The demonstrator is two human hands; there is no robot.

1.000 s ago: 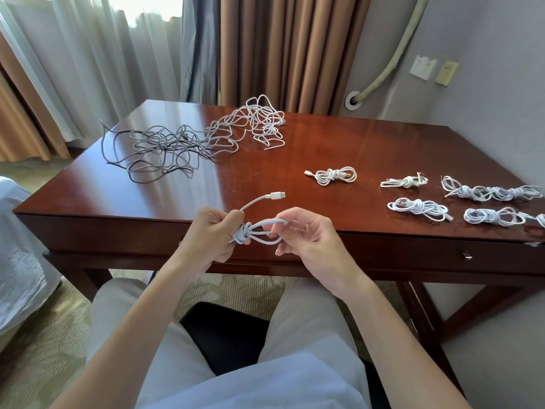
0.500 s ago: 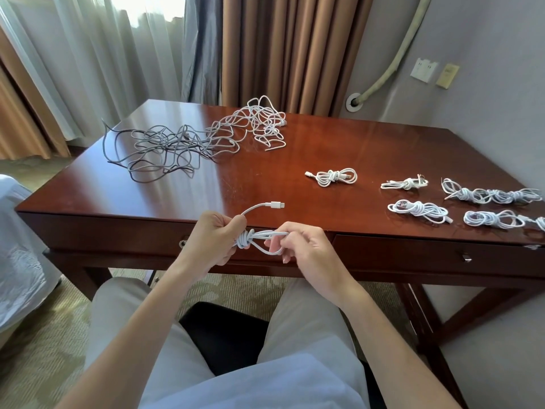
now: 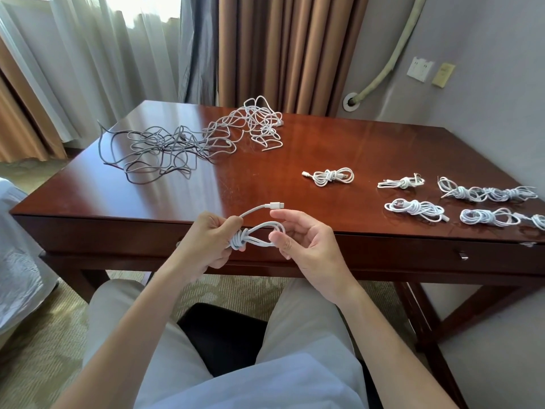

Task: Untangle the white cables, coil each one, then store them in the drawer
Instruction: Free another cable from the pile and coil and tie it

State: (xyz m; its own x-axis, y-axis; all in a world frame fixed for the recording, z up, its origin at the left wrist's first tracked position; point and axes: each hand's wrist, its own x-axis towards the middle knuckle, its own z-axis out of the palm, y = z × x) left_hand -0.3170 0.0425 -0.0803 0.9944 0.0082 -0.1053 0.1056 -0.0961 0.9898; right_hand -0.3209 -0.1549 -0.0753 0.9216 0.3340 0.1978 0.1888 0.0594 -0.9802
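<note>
Left hand (image 3: 206,240), fingers curled, grips the wrapped knot of a coiled white cable (image 3: 253,237) just in front of the near edge of the tabletop (image 3: 265,160). Right hand (image 3: 306,243), thumb and index bent in an arc, pinches the coil's loop end; its remaining fingers are loosely curled. The cable's free end with its flat plug (image 3: 274,205) rises above the hands. The tabletop is glossy, reddish-brown wood. At its far left lies a loose tangle of white and grey cables (image 3: 188,140); on its right side rest smooth, knotted white bundles (image 3: 333,176).
</note>
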